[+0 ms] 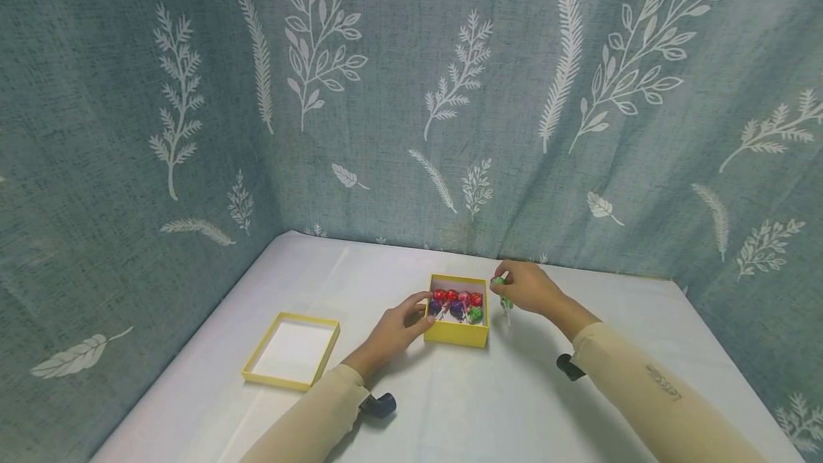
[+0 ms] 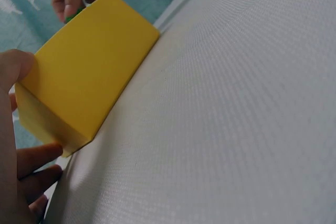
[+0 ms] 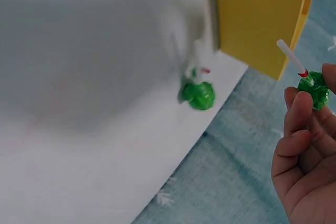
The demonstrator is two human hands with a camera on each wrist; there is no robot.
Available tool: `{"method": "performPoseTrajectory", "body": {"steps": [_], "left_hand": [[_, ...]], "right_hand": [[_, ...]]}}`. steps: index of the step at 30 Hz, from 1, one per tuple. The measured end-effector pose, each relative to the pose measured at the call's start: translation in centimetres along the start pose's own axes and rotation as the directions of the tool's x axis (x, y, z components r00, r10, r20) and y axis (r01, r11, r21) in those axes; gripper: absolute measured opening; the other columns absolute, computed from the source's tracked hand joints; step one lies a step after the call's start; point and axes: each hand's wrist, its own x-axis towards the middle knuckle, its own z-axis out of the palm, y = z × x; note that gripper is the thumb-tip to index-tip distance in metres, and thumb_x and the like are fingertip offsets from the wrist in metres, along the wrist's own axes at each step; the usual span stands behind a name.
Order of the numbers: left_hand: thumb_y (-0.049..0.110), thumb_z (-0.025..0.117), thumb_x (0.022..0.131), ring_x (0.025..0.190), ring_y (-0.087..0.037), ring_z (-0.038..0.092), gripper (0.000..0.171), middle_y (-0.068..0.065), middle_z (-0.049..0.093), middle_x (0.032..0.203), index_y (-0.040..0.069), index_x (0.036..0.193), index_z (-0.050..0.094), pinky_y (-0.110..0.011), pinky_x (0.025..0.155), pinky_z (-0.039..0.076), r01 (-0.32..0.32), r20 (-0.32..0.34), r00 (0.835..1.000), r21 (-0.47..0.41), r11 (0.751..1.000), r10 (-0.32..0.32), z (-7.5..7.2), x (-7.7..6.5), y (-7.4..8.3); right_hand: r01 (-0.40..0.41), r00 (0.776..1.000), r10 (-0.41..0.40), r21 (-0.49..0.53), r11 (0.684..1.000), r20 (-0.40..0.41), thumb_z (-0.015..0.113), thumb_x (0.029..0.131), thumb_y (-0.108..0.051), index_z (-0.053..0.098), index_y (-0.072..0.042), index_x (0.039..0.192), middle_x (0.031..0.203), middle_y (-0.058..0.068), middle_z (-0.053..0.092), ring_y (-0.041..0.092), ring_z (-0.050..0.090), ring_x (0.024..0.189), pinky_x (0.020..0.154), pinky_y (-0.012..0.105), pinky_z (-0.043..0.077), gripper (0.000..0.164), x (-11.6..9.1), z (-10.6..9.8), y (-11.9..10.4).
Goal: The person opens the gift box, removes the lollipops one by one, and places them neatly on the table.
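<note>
A yellow box (image 1: 456, 335) stands on the table with several wrapped lollipops inside: a back row of red and pink ones, and purple ones and a green one (image 1: 475, 314) in front. My left hand (image 1: 400, 327) grips the box at its left side, thumb at the near corner and fingers along the wall. To the right of the box, my right hand (image 1: 529, 287) pinches a green lollipop (image 3: 314, 90) by its wrapped head, its white stick pointing away from the fingers. On the table below that hand lies another green lollipop (image 3: 199, 96).
A shallow yellow-rimmed lid (image 1: 291, 351) with a white inside lies on the table to the left of the box. The white table (image 1: 450, 406) meets a blue-green curtain (image 1: 398, 91) with white leaf prints at the back and left.
</note>
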Motion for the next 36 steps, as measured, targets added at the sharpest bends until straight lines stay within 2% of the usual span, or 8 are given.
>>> {"method": "performPoseTrajectory", "body": {"steps": [6, 12, 21, 30, 36], "left_hand": [[0.048, 0.057, 0.095, 0.132, -0.031, 0.044, 0.057, -0.008, 0.056, 0.137, 0.033, 0.147, 0.041, -0.059, 0.107, 0.030, 0.015, 0.002, 1.000, -0.001, 1.000, -0.015, 0.0, 0.0, 0.0], [0.048, 0.057, 0.095, 0.132, -0.032, 0.045, 0.056, -0.008, 0.056, 0.137, 0.033, 0.147, 0.041, -0.060, 0.106, 0.030, -0.002, 0.000, 1.000, -0.001, 1.000, 0.002, 0.1, 0.1, -0.3], [0.047, 0.057, 0.095, 0.132, -0.031, 0.045, 0.055, -0.010, 0.056, 0.137, 0.035, 0.146, 0.042, -0.059, 0.106, 0.031, 0.010, 0.001, 1.000, -0.004, 1.000, -0.010, 0.2, 0.1, -0.3], [0.048, 0.057, 0.095, 0.132, -0.031, 0.044, 0.055, -0.009, 0.055, 0.138, 0.035, 0.146, 0.042, -0.059, 0.107, 0.030, 0.023, 0.004, 1.000, -0.005, 1.000, -0.023, 0.2, 0.0, -0.2], [0.049, 0.057, 0.095, 0.133, -0.030, 0.043, 0.056, -0.008, 0.055, 0.138, 0.035, 0.146, 0.041, -0.060, 0.107, 0.029, 0.027, 0.002, 1.000, -0.005, 1.000, -0.027, 0.2, 0.0, -0.2]], "right_hand": [[-0.023, 1.000, 0.023, -0.004, 1.000, -0.011, 0.064, 0.094, -0.030, 0.063, -0.008, 0.111, 0.088, 0.001, 0.066, 0.017, 0.063, 0.079, 0.067, 0.039, 0.053, 0.028, -0.4, -0.2, 1.7], [-0.057, 0.998, 0.057, 0.001, 0.998, -0.007, 0.064, 0.094, -0.031, 0.062, -0.008, 0.110, 0.088, 0.001, 0.066, 0.018, 0.062, 0.080, 0.068, 0.040, 0.052, 0.028, -0.5, -0.3, 3.3], [-0.061, 0.998, 0.060, -0.002, 0.998, -0.034, 0.064, 0.093, -0.031, 0.062, -0.006, 0.109, 0.091, 0.004, 0.068, 0.020, 0.063, 0.080, 0.067, 0.041, 0.052, 0.030, -1.0, 0.1, 5.6], [-0.096, 0.995, 0.096, -0.005, 0.995, -0.016, 0.063, 0.094, -0.032, 0.062, -0.006, 0.107, 0.093, 0.006, 0.066, 0.021, 0.060, 0.079, 0.067, 0.040, 0.051, 0.029, -1.1, 0.7, 6.5], [-0.085, 0.996, 0.084, -0.029, 0.996, -0.016, 0.063, 0.094, -0.031, 0.064, -0.007, 0.102, 0.092, 0.006, 0.065, 0.022, 0.059, 0.081, 0.069, 0.043, 0.050, 0.026, -0.6, 0.9, 7.0]]}}
